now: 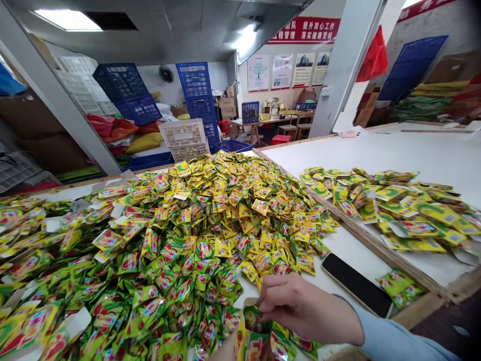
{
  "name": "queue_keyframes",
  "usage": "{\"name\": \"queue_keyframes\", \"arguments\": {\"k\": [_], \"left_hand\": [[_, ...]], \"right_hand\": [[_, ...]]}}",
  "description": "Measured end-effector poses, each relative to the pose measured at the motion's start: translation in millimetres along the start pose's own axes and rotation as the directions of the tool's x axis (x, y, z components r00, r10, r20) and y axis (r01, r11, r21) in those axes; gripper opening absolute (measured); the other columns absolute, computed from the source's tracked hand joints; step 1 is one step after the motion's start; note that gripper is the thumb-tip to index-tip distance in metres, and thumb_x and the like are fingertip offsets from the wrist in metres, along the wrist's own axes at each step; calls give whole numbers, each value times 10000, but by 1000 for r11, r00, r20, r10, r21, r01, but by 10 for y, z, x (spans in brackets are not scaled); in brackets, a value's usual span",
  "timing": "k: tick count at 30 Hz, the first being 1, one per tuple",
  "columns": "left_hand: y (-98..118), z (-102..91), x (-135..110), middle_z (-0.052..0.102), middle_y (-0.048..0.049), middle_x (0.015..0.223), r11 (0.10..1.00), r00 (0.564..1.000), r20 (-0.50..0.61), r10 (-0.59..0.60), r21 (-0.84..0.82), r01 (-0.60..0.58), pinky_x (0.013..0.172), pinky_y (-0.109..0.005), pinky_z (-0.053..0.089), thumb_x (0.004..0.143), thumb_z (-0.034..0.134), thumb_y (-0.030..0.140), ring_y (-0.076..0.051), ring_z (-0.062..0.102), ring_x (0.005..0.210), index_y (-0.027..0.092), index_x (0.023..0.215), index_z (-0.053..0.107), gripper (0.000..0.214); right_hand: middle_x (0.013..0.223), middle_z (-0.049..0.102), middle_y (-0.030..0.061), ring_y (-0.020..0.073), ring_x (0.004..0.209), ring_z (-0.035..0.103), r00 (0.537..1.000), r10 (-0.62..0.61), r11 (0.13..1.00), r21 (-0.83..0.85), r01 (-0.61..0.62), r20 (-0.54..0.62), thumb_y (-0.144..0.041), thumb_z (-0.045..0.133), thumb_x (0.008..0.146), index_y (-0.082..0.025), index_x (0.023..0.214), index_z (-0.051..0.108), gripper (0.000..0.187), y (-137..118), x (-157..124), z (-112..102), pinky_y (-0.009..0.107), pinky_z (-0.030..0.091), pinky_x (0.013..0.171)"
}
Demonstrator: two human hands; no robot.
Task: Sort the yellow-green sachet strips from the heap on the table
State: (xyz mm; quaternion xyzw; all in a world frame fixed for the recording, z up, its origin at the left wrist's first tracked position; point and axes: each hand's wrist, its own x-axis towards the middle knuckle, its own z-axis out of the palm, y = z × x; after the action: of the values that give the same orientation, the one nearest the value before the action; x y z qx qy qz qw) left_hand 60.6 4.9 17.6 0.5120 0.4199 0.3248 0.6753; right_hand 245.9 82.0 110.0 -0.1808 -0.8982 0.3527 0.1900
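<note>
A small yellow, green and red printed box stands with its mouth open at the bottom edge of the view. My left hand is wrapped round its side, though most of this hand is cut off by the frame. At the box's mouth, the bent fingers of my right hand are closed on a green sachet that lies partly inside; the fingertips are partly hidden. Around both hands spreads a big heap of green sachets, with yellow sachets piled higher behind.
Right of my right hand lies a black phone, beside loose green sachets. A wooden strip divides the white table. Beyond it lie flattened yellow boxes. More boxes lie left. Crates stand behind.
</note>
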Motion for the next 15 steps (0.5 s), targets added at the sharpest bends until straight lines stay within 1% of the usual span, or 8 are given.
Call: {"name": "queue_keyframes", "arguments": {"k": [3, 5, 7, 9, 11, 13, 14, 15], "left_hand": [[41, 70, 61, 606, -94, 1028, 997, 996, 62, -58, 45, 55, 954, -452, 355, 579, 670, 587, -313, 497, 1049, 168, 967, 636, 572], [69, 117, 95, 616, -98, 984, 994, 992, 101, -79, 82, 71, 930, -445, 378, 601, 634, 614, -317, 512, 1024, 157, 934, 656, 566], [81, 152, 125, 619, -97, 985, 994, 989, 130, -73, 91, 61, 927, -439, 383, 635, 624, 587, -313, 519, 1024, 158, 992, 645, 558], [54, 170, 162, 602, -97, 1066, 999, 987, 160, -33, 38, 27, 964, -441, 354, 622, 670, 539, -313, 504, 1073, 176, 1110, 590, 614], [-23, 168, 204, 545, -104, 1196, 999, 984, 176, 9, -39, -3, 1011, -446, 305, 583, 717, 509, -317, 457, 1157, 200, 1232, 487, 754], [-143, 153, 236, 435, -119, 1333, 993, 984, 163, 75, -98, -59, 1055, -445, 238, 525, 769, 476, -316, 372, 1248, 218, 1349, 308, 978], [-210, 145, 242, 385, -131, 1377, 990, 985, 141, 103, -106, -88, 1067, -446, 211, 501, 785, 465, -315, 331, 1278, 218, 1380, 225, 1072], [-275, 138, 239, 359, -141, 1399, 989, 986, 112, 121, -96, -111, 1074, -448, 194, 496, 789, 460, -313, 310, 1293, 217, 1393, 179, 1112]], "right_hand": [[694, 610, 25, 119, 671, 565, 997, 65, 988, 140, -57, -53, -273, 513, 855, -165, 765, 653, 199, 75, -101, 145, 199, 418, 606], [689, 619, 21, 107, 629, 565, 992, 122, 967, 223, -126, 34, -318, 447, 888, -162, 778, 660, 286, 77, -168, 188, 190, 419, 593], [710, 625, 20, 91, 571, 547, 976, 173, 941, 271, -204, 134, -357, 415, 897, -158, 815, 663, 328, 60, -225, 228, 178, 414, 551], [723, 633, 28, 100, 568, 545, 964, 234, 928, 268, -260, 127, -385, 467, 868, -158, 814, 669, 308, 54, -275, 286, 183, 418, 533], [712, 645, 35, 134, 634, 571, 962, 271, 932, 248, -265, 11, -392, 534, 827, -174, 767, 682, 270, 92, -337, 313, 214, 446, 583], [685, 653, 40, 160, 653, 584, 934, 325, 928, 239, -285, -147, -412, 537, 818, -199, 731, 693, 278, 199, -445, 207, 256, 464, 603], [695, 661, 46, 168, 639, 587, 898, 370, 920, 233, -317, -239, -436, 541, 808, -210, 737, 699, 285, 283, -523, 77, 272, 465, 586], [702, 668, 53, 169, 602, 583, 838, 426, 903, 220, -369, -341, -468, 547, 792, -218, 761, 703, 296, 389, -618, -108, 285, 459, 551]]}}
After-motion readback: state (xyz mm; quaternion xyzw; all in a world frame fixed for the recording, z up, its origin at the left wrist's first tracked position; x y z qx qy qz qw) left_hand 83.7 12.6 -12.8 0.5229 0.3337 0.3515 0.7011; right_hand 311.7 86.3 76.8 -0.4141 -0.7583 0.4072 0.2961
